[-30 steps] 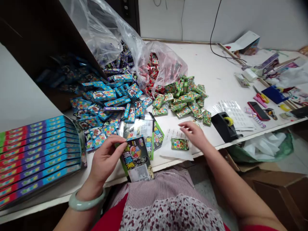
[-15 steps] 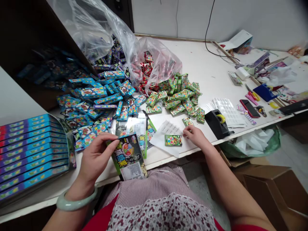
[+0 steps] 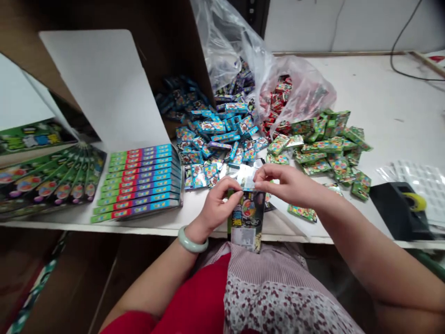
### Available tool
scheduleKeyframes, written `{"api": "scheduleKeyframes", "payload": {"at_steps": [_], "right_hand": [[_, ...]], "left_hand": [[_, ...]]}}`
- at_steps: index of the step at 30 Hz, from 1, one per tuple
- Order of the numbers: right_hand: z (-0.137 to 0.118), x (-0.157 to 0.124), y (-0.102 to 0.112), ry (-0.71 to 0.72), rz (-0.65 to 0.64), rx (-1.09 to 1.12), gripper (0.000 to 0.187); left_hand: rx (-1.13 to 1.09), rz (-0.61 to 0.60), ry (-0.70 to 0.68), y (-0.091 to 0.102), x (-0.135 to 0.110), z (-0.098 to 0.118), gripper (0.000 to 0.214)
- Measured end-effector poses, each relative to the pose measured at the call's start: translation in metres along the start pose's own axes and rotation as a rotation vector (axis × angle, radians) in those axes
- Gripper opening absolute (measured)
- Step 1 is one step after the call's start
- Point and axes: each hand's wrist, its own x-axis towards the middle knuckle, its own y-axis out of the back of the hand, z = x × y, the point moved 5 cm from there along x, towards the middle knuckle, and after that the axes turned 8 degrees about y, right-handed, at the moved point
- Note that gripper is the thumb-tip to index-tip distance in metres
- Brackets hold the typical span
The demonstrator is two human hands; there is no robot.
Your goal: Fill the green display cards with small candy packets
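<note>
A dark printed candy box [image 3: 247, 218] with colourful lettering is held upright at the table's front edge. My left hand [image 3: 221, 204] pinches its upper left side between thumb and fingers. My right hand [image 3: 287, 184] is at the upper right corner of the box, thumb and fingertips pressed together; whatever is between them is too small to make out. Behind the hands, other dark printed packaging lies partly hidden. A green candy packet [image 3: 301, 213] lies on white paper just below my right forearm.
Blue candy packets [image 3: 212, 127] are heaped behind my hands, green ones [image 3: 330, 153] to the right. Red packets [image 3: 278, 99] spill from a clear bag [image 3: 309, 83]. Filled display boxes [image 3: 139, 181] stand at left. A black tape dispenser [image 3: 396, 208] and sticker sheets [image 3: 422, 185] are at right.
My right hand has left the white paper beside the green packet and come to the top of the dark box. My view has turned left, showing more filled boxes.
</note>
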Motion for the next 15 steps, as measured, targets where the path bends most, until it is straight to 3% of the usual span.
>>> {"api": "scheduleKeyframes", "payload": {"at_steps": [4, 15], "right_hand": [[0.02, 0.019, -0.012, -0.08, -0.112, 0.009, 0.019], [0.037, 0.026, -0.017, -0.208, -0.086, 0.075, 0.017]], "left_hand": [[-0.049, -0.018, 0.014, 0.003, 0.0, -0.003, 0.013], [-0.03, 0.097, -0.029, -0.001, 0.001, -0.004, 0.013]]}}
